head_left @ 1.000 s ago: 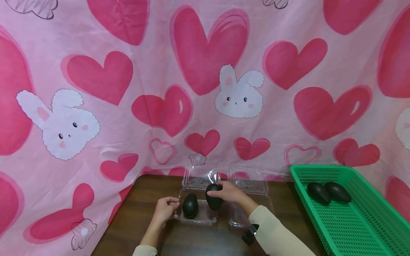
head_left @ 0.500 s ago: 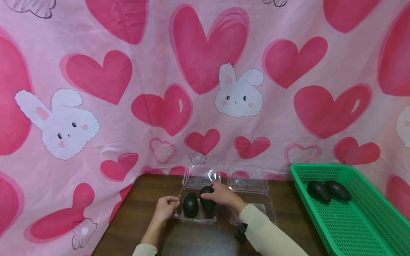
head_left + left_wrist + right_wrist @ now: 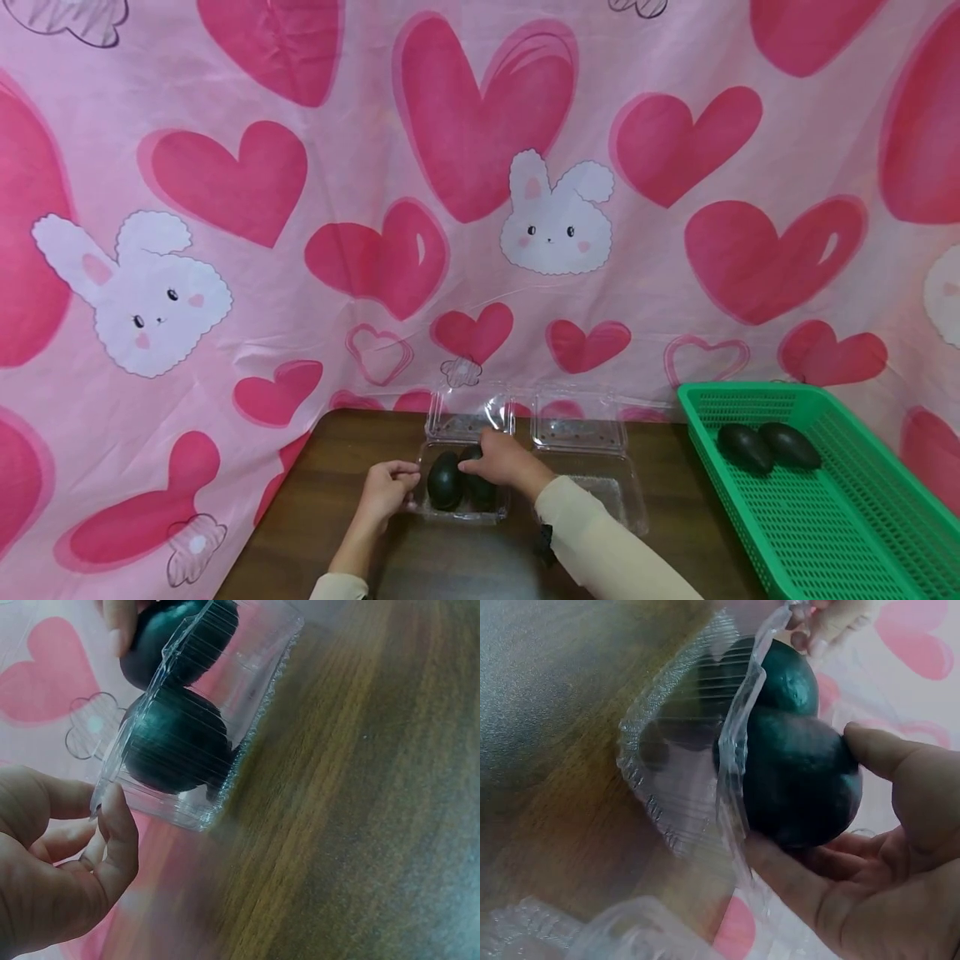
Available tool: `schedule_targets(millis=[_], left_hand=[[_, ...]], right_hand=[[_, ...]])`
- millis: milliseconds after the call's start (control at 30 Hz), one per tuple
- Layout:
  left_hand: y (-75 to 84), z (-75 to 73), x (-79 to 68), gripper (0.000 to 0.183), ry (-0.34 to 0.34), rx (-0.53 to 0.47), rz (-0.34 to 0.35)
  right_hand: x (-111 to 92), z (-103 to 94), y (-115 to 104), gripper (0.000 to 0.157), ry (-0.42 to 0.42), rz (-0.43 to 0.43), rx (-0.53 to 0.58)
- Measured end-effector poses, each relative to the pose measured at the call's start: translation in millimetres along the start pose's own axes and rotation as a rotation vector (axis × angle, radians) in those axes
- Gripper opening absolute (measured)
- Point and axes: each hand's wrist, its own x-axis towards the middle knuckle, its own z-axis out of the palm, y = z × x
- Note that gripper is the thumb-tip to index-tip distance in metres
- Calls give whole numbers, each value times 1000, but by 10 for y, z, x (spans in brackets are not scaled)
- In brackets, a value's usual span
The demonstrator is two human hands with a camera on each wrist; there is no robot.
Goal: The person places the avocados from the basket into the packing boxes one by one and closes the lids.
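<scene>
A clear plastic clamshell box (image 3: 465,518) lies on the table with its lid raised. My left hand (image 3: 387,490) pinches the left rim of that box between thumb and fingers, plainest in the left wrist view. One dark avocado (image 3: 446,482) sits in the box's left half. Beside it, touching, is a second avocado (image 3: 802,780), which my right hand (image 3: 508,462) holds between thumb and fingers inside the box's right half. From the head view this second fruit is partly hidden behind the right hand.
Another clear clamshell box (image 3: 633,500) stands open to the right, partly covered by the right sleeve. A green plastic basket (image 3: 847,533) at the far right holds two dark avocados (image 3: 789,445). Behind the wooden table (image 3: 442,567) hangs a pink heart-patterned cloth (image 3: 465,283).
My right hand has moved left and down with its avocado, bringing it into the box against the other one. The left hand has stayed at the rim.
</scene>
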Motion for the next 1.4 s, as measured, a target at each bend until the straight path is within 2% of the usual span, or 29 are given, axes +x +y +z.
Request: schedule_targets(millis=[200, 367, 600, 933, 1167, 1333, 1400], left_hand=[[-18, 1, 1, 18, 5, -1, 1], [-33, 9, 11, 17, 9, -7, -1], [-42, 9, 24, 17, 13, 1, -8], [-28, 9, 35, 20, -4, 2, -7], [-19, 10, 38, 20, 6, 2, -7], [-44, 5, 58, 21, 9, 13, -11], [-50, 4, 63, 22, 7, 15, -9]], right_hand=[[49, 101, -58, 52, 54, 5, -154], [74, 154, -68, 52, 68, 25, -215], [89, 205, -65, 45, 63, 4, -280], [86, 234, -58, 45, 49, 0, -310], [54, 165, -82, 41, 20, 19, -261], [30, 88, -82, 40, 32, 4, -251], [28, 47, -71, 40, 32, 12, -215]])
